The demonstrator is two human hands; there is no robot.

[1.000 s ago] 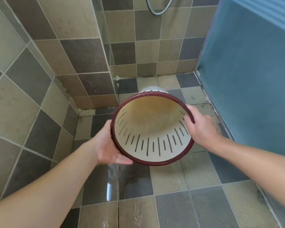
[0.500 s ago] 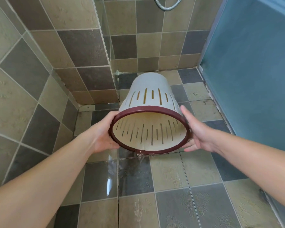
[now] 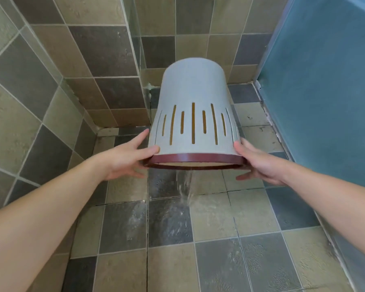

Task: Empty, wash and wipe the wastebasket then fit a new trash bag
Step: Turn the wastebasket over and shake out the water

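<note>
A grey wastebasket [image 3: 193, 98] with vertical slots and a dark red rim is upside down above the shower floor, mouth facing down. Water [image 3: 185, 186] pours from its rim onto the tiles. My left hand [image 3: 124, 159] presses against the left side of the rim, thumb on the wall and fingers straight and spread. My right hand [image 3: 259, 163] presses the right side the same way, thumb on the wall and fingers straight below the rim. The basket hangs clamped between both hands.
The tiled floor [image 3: 198, 260] below is wet. Tiled walls [image 3: 51, 70] close in on the left and back, meeting at a corner. A blue frosted panel [image 3: 329, 91] stands on the right.
The wastebasket went from mouth facing me to fully upside down and rose a little. Water now streams out of it onto the floor. Both hands stayed at the rim.
</note>
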